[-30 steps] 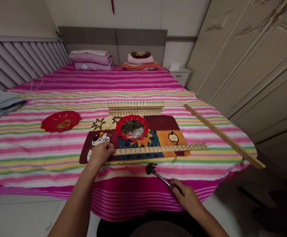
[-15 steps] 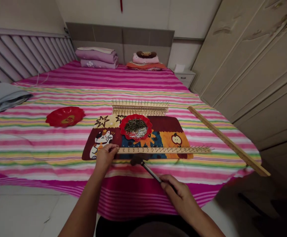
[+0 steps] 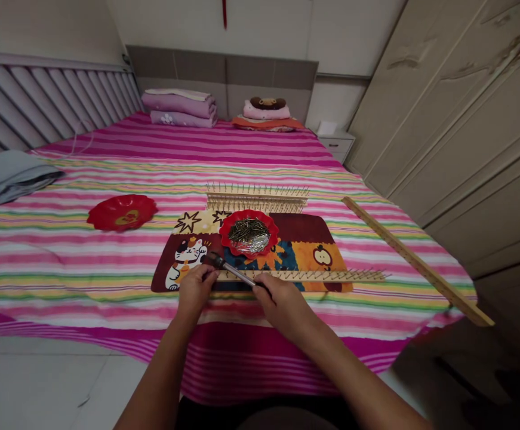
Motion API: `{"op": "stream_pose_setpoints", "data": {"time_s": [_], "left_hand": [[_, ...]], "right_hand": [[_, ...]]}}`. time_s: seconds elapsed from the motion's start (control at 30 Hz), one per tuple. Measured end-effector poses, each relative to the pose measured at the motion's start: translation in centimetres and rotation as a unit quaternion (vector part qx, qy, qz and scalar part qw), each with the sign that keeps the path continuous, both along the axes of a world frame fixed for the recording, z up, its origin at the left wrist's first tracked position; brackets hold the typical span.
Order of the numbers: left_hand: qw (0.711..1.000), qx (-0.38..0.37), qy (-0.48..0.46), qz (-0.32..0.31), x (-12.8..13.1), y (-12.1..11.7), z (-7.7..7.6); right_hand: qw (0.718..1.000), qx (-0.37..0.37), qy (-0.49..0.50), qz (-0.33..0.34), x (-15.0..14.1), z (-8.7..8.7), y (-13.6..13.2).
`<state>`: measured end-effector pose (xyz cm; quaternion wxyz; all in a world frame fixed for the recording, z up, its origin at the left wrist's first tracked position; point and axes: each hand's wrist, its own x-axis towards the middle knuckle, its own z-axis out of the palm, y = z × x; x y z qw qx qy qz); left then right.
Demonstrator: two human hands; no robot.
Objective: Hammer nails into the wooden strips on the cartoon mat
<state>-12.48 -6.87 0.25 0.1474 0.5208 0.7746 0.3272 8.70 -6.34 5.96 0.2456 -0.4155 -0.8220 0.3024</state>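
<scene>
R hand [image 3: 286, 304] grips hammer [image 3: 240, 275]; L hand [image 3: 196, 291] pinches at L end of strip [image 3: 313, 276], laid across mat [image 3: 298, 226], can't tell on what exactly. Hammer head's right by L hand: a stray swing & I'd clip it; soft bed [image 3: 85, 272] may bounce strip. Vs 0.5s ago, head's come from strip's near side up to its L end.

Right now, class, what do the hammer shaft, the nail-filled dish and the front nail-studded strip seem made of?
Hammer shaft: probably smooth metal, given its silvery grey sheen. Nail-filled dish: likely glossy plastic, judging by its thin, scalloped red rim. Front strip: apparently unpainted wood, matte, from its pale tan colour.
</scene>
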Motion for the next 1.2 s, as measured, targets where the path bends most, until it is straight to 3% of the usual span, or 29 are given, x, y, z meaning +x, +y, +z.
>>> {"op": "stream_pose_setpoints", "data": {"time_s": [0.17,0.3,0.4,0.53,0.6,0.7,0.87,1.03,1.13,1.2], "left_hand": [[0.998,-0.005,-0.069,-0.001,-0.2,-0.3,0.5],[0.991,0.007,-0.124,0.042,-0.3,-0.8,1.6],[0.997,0.046,-0.031,0.053,0.5,0.1,3.2],[0.988,0.009,0.133,-0.081,2.7,3.9,4.8],[0.969,-0.068,0.207,-0.113,3.6,6.4,5.0],[0.940,-0.163,0.280,-0.109,4.3,9.6,4.5],[0.924,-0.230,0.286,-0.108,4.6,12.2,4.2],[0.936,-0.213,0.255,-0.118,4.0,10.4,6.3],[0.977,-0.132,0.137,-0.097,2.1,7.2,7.0],[0.993,-0.083,0.050,-0.066,0.5,4.7,6.6]], "right_hand": [[0.996,-0.073,0.048,-0.006,4.9,-0.5,-2.8],[0.989,-0.148,0.027,-0.014,10.0,-3.9,-5.0],[0.984,-0.167,0.000,-0.056,13.0,-7.5,-5.8],[0.979,-0.177,0.003,-0.101,14.7,-10.4,-5.8],[0.977,-0.181,0.009,-0.110,14.7,-10.8,-5.6],[0.977,-0.178,0.024,-0.114,14.5,-10.7,-5.3],[0.980,-0.165,0.029,-0.108,14.4,-10.8,-5.3],[0.980,-0.169,0.013,-0.107,14.4,-10.9,-5.3],[0.980,-0.167,0.013,-0.106,14.3,-10.6,-5.4],[0.980,-0.165,0.014,-0.110,14.3,-10.5,-5.5]]}}
